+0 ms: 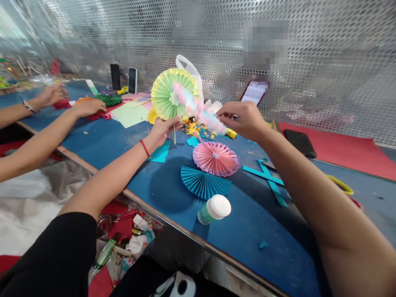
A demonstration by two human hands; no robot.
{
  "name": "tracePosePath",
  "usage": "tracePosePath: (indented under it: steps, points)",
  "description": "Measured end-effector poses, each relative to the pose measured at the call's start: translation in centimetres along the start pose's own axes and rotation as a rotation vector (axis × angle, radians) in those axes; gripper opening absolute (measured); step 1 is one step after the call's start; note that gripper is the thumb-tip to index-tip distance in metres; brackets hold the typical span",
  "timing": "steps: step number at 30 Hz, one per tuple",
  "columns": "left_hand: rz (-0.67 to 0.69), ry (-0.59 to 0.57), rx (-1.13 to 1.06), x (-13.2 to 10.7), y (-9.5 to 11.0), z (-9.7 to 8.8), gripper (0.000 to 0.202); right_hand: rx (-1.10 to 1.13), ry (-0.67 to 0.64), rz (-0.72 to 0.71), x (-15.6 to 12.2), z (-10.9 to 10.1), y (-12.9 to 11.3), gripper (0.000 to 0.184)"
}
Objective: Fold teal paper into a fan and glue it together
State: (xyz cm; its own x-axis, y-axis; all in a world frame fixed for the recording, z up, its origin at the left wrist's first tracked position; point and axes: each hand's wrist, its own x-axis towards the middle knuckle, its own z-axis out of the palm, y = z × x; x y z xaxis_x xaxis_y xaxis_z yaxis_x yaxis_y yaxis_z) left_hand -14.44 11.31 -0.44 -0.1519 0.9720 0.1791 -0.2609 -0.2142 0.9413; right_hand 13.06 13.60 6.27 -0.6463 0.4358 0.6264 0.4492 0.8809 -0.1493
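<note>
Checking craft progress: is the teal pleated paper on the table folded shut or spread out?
Spread out: the teal pleated paper lies on the blue table, fanned into a half circle, beside the round pink rosette.

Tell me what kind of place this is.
Likely a shared paper-craft workshop: a pink rosette and glue bottle lie on the blue table, the left hand holds a green rosette, the right hand a pink-blue piece, and another person's hands work alongside.

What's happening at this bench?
A person holds a green-yellow paper rosette in the left hand and a blurred pink-and-blue paper piece in the right hand. A pink rosette, a teal fan and a white-capped bottle lie on the blue table. A co-worker's hands rest on red paper farther along.
</note>
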Motion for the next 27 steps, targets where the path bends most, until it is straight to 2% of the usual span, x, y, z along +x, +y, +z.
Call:
tracePosePath:
  steps: [4,7,10,14,19,22,27]
  points:
    - [-0.004,-0.016,-0.041,-0.8,-0.1,1.1,0.036,0.123,0.215,0.152,-0.2,2.1,-1.0,0.033]
    - [0.073,-0.027,-0.045,-1.7,-0.1,2.1,0.039,0.159,0.315,0.317,-0.5,4.6,-2.6,0.031]
    - [0.144,-0.099,-0.041,-2.3,-0.3,2.7,0.043,0.149,0.275,0.369,-0.8,6.4,-4.1,0.033]
    - [0.171,-0.201,0.034,-2.7,-1.0,2.6,0.044,0.068,0.224,0.381,-1.1,7.0,-5.6,0.036]
    - [0.217,-0.112,0.098,-3.1,-2.1,2.6,0.040,0.024,0.158,0.395,-1.4,7.5,-6.7,0.041]
    - [0.183,-0.107,0.050,-3.3,-2.1,2.9,0.042,-0.035,0.163,0.384,-1.6,7.9,-7.0,0.036]
    - [0.067,-0.273,-0.086,-3.8,-1.2,3.5,0.050,-0.109,0.129,0.360,-1.6,7.8,-6.9,0.034]
